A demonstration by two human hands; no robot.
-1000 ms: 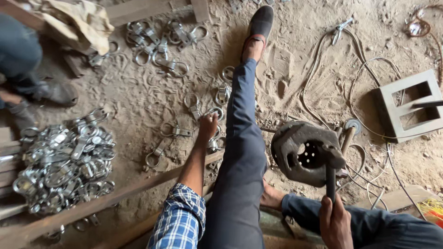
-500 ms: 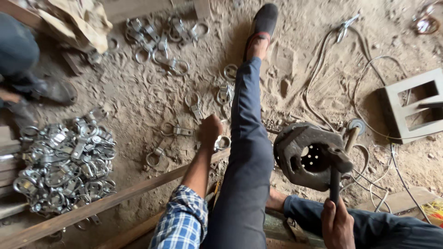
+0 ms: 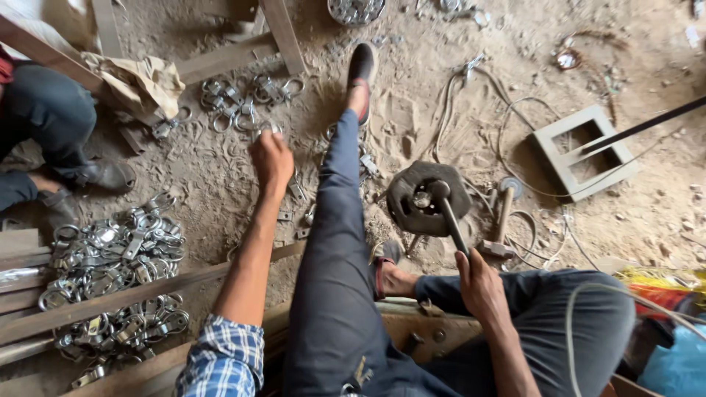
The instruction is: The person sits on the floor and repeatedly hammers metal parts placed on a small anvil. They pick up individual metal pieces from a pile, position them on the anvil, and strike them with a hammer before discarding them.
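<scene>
Left hand (image 3: 272, 158) stretched forward, fingers curled on metal ring (image 3: 266, 128) – loose rings (image 3: 243, 99) lie just beyond. Right hand (image 3: 482, 283) clenched round hammer handle (image 3: 450, 220), head resting on round block (image 3: 426, 198) – long axis toward person.

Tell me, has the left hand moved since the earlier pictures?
Yes. The left hand has reached forward, away from the body, along the outstretched leg toward the loose metal rings on the sandy ground; earlier it was low beside the knee.
</scene>
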